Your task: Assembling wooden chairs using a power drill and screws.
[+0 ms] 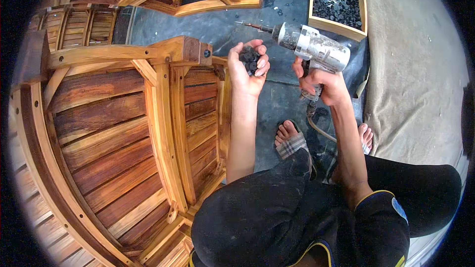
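In my left hand (pixel 246 80), fingers curled with the palm up, lies a bunch of small black round plugs or caps (pixel 251 57); their exact kind is too small to make out. My right hand (pixel 324 83) grips a worn silver air screwdriver (pixel 322 48) by its handle. Its long thin bit points left, above my left fingertips and touching nothing. A hose (pixel 316 124) hangs from the handle. Left of my left forearm stands a slatted wooden chair (pixel 109 153), tipped over, with a dark fastener (pixel 207 53) at the corner of its frame near my left hand.
A wooden box (pixel 311 2) at the far right holds many similar black pieces, with a smaller compartment behind. Another curved wooden frame (pixel 217 4) lies at the far side. A dark mat (pixel 198 28) covers the floor; a grey-beige cloth (pixel 413 79) spreads at right. My sandalled foot (pixel 289 138) is below.
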{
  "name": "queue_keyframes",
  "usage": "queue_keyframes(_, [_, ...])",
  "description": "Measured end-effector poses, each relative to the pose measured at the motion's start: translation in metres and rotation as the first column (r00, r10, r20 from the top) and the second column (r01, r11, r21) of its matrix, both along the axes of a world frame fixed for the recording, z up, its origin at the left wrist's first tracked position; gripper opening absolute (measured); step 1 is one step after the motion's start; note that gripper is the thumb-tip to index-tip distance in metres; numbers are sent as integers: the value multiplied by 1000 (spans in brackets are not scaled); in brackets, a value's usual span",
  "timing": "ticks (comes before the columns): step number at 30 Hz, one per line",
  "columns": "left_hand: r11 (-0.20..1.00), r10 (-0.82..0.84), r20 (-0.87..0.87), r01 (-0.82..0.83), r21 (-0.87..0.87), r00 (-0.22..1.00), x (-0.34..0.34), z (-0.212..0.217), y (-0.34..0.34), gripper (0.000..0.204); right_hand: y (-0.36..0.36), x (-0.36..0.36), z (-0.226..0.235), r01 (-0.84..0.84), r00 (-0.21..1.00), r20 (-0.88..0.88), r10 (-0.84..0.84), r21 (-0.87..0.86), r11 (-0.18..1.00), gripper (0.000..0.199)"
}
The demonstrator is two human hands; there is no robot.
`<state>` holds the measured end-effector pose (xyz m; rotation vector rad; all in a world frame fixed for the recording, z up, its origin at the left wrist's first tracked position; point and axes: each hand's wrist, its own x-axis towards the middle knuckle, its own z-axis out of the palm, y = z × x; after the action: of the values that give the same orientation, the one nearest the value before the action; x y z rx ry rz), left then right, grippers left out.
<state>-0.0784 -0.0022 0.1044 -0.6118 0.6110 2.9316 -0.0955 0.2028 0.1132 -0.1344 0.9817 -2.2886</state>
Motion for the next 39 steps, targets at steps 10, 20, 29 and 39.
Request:
queue_keyframes(10, [997,-21,-38,24,72,999,-6,3,-7,28,-2,3,4,10,1000,6,-10,23,1000,35])
queue_keyframes(20, [998,-4,-45,7,63,999,-6,3,-9,24,-2,3,8,-1,1000,-9,1,96,995,37])
queue_keyframes(29, [997,-18,-90,25,78,996,-7,10,-8,26,3,3,5,6,1000,-20,-3,123,992,38])
queue_keyframes(39, [984,88,-179,-58,166,980,-11,17,0,26,10,2,16,23,994,-113,2,218,976,31])
